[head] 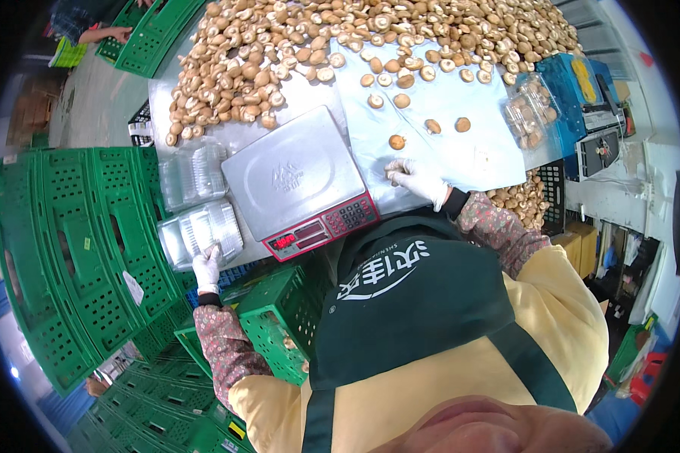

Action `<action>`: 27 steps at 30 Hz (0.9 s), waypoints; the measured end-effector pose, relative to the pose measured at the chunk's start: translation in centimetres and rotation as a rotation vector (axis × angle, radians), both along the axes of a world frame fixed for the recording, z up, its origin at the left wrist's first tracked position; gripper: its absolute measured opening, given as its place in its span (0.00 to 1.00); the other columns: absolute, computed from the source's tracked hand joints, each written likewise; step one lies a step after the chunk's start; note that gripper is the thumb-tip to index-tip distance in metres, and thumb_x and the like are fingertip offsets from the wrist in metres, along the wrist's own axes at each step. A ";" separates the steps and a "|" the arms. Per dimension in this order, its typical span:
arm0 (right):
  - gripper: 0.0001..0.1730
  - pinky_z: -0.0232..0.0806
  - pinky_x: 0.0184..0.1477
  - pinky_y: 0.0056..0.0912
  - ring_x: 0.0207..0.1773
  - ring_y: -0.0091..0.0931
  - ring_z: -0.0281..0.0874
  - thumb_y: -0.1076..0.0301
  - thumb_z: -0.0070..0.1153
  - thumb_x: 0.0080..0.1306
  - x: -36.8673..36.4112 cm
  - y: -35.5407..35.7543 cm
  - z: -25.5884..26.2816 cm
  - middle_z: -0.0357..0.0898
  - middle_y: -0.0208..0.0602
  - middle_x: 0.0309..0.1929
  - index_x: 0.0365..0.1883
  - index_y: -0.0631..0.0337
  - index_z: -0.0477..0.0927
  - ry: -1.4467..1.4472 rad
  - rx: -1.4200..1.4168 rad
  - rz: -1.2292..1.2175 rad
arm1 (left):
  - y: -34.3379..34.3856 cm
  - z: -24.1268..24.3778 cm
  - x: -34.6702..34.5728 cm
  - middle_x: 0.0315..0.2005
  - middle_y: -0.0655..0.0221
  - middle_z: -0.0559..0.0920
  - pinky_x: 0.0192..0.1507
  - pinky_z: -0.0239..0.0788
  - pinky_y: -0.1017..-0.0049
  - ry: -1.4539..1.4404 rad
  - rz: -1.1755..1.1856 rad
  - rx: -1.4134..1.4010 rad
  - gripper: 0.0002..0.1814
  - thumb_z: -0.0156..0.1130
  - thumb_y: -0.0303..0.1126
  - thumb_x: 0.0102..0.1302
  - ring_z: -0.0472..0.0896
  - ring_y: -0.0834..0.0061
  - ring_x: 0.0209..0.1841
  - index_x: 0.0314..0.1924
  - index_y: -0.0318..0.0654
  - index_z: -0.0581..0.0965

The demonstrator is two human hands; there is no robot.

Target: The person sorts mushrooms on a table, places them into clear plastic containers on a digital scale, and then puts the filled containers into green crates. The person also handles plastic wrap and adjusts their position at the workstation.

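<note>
My left hand (207, 267), in a white glove, touches the near edge of a stack of clear plastic trays (199, 233) left of the scale; whether its fingers grip a tray is hard to tell. A second clear tray stack (191, 174) lies behind it. My right hand (416, 180), also gloved, is over the pale blue sheet with fingertips curled together around something small and brownish, perhaps a mushroom. Just beyond it sits a loose mushroom (396, 141). Between my hands, the weighing scale (297, 170) has a bare metal pan and a lit red display.
A large heap of mushrooms (238, 79) covers the table's far side. Filled clear packs (530, 110) stand at the right beside a blue machine (566, 102). Green crates (85, 249) are stacked at the left. Another person's arm (99, 35) reaches to a crate at the upper left.
</note>
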State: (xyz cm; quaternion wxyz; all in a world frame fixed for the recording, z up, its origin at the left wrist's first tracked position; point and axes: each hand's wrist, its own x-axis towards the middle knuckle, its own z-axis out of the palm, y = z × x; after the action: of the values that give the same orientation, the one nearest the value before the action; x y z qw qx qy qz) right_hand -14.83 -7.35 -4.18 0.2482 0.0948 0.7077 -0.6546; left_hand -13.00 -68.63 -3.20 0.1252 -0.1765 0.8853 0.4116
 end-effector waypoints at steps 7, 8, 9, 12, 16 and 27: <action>0.13 0.72 0.45 0.37 0.37 0.34 0.80 0.60 0.59 0.67 -9.3 2.6 -1.0 0.81 0.35 0.31 0.44 0.58 0.82 0.548 0.666 -0.018 | 4.5 1.2 0.0 0.27 0.58 0.85 0.40 0.76 0.62 0.181 -0.132 -0.640 0.09 0.61 0.32 0.70 0.84 0.57 0.31 0.39 0.32 0.81; 0.15 0.70 0.50 0.43 0.46 0.37 0.79 0.58 0.59 0.66 -11.9 2.5 -1.3 0.82 0.37 0.39 0.45 0.57 0.82 0.617 0.762 0.066 | 5.1 1.7 0.2 0.34 0.52 0.84 0.42 0.75 0.57 0.196 -0.181 -0.770 0.08 0.59 0.32 0.70 0.83 0.46 0.37 0.42 0.35 0.80; 0.18 0.69 0.55 0.48 0.55 0.40 0.77 0.56 0.60 0.65 -14.4 2.3 -1.6 0.83 0.39 0.47 0.47 0.56 0.82 0.684 0.861 0.149 | 5.1 2.1 0.4 0.36 0.51 0.84 0.43 0.75 0.57 0.271 -0.138 -0.778 0.09 0.58 0.32 0.70 0.83 0.47 0.38 0.43 0.35 0.79; 0.31 0.56 0.65 0.65 0.73 0.49 0.57 0.47 0.65 0.58 -19.0 0.9 -1.7 0.67 0.44 0.68 0.56 0.52 0.79 0.829 1.156 0.240 | 5.7 4.5 0.9 0.40 0.49 0.83 0.45 0.75 0.58 0.407 0.021 -0.827 0.12 0.56 0.35 0.74 0.83 0.48 0.41 0.46 0.34 0.78; 0.37 0.50 0.68 0.70 0.74 0.51 0.56 0.41 0.63 0.56 -22.3 2.9 -4.1 0.62 0.47 0.70 0.62 0.49 0.77 0.700 1.258 0.347 | 6.9 11.9 1.7 0.43 0.53 0.82 0.51 0.72 0.60 0.492 0.352 -0.904 0.17 0.51 0.41 0.79 0.80 0.54 0.44 0.47 0.31 0.76; 0.20 0.56 0.66 0.58 0.63 0.41 0.68 0.52 0.57 0.64 -11.2 9.2 -3.7 0.71 0.43 0.60 0.50 0.54 0.80 0.870 1.213 0.276 | 31.1 7.9 1.6 0.32 0.59 0.79 0.39 0.74 0.63 0.628 -0.421 -0.673 0.09 0.65 0.24 0.64 0.79 0.57 0.34 0.44 0.39 0.77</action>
State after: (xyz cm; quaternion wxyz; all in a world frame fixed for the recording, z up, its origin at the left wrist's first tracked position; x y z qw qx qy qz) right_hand -26.06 1.90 -7.90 -0.0695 -0.1415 0.9832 -0.0921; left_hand -11.40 -37.56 4.72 -0.1306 0.1075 0.9803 0.1023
